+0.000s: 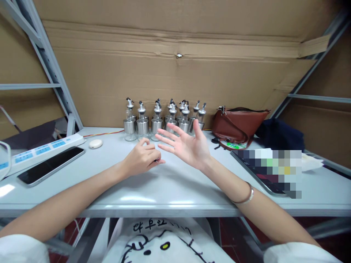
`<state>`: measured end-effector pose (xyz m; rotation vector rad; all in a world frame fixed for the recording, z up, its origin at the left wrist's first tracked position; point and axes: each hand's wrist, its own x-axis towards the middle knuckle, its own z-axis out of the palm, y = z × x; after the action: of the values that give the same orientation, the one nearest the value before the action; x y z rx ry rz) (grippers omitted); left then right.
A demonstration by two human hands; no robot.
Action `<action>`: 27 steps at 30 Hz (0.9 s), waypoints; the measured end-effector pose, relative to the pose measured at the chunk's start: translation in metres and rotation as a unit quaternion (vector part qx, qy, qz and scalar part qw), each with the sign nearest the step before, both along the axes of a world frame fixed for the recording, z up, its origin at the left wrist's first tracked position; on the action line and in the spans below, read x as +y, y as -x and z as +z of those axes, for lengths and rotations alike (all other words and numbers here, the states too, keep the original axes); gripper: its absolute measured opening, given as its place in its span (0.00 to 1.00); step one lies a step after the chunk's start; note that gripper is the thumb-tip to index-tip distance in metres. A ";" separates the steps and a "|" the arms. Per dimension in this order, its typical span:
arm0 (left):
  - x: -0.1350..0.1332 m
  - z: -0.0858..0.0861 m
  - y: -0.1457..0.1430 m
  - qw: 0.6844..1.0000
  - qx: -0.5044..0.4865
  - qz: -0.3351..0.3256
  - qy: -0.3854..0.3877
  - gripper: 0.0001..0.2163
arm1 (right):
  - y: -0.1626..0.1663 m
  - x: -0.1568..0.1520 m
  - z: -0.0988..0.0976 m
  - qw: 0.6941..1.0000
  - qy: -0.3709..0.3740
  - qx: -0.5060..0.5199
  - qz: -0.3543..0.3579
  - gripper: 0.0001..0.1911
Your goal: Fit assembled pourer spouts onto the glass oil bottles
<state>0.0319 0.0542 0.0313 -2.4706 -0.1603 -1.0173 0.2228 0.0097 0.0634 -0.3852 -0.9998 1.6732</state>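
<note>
My left hand point(142, 157) is over the middle of the table with its fingers curled in. A small dark bit of something shows at its fingertips, mostly hidden, so its kind is unclear. To its right, my right hand point(188, 146) is raised with the palm showing and the fingers spread, holding nothing. Just behind both hands stand several glass oil bottles point(142, 126) with steel sleeves, most topped by silver pour spouts with dark levers. The front bottle at the far left point(129, 126) appears to have a bare neck.
At left lie a white power strip point(44, 149), a phone point(52, 166) and a round white case point(95, 143). A brown leather bag point(236, 124), a dark cloth point(282, 135) and a partly blurred tablet point(252, 170) lie at right. Cardboard point(178, 80) walls the back.
</note>
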 end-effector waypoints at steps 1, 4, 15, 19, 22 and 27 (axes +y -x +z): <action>-0.001 -0.001 0.000 1.000 0.005 -0.007 -0.001 0.15 | 0.000 0.000 -0.001 1.000 -0.001 0.008 0.002 0.32; -0.006 -0.005 -0.005 0.999 0.005 -0.019 0.027 0.14 | 0.000 0.001 -0.002 1.000 0.008 0.016 -0.005 0.32; -0.033 -0.026 -0.029 0.975 0.125 -0.036 0.180 0.20 | 0.002 0.003 -0.008 0.999 0.019 -0.040 -0.016 0.32; -0.031 -0.025 -0.027 0.968 0.108 -0.015 0.225 0.16 | 0.002 0.003 -0.007 0.997 0.006 -0.069 -0.020 0.34; -0.033 -0.023 -0.027 0.943 0.083 -0.017 0.322 0.18 | 0.002 0.001 -0.005 0.995 -0.010 -0.093 -0.030 0.34; -0.036 -0.022 -0.028 0.932 0.123 -0.040 0.338 0.18 | 0.004 -0.001 -0.006 0.995 -0.014 -0.096 -0.018 0.33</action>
<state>0.0600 0.0185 0.0089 -3.2262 -0.3844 -0.7507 0.2186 0.0091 0.0569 -0.5488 -1.1496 1.6101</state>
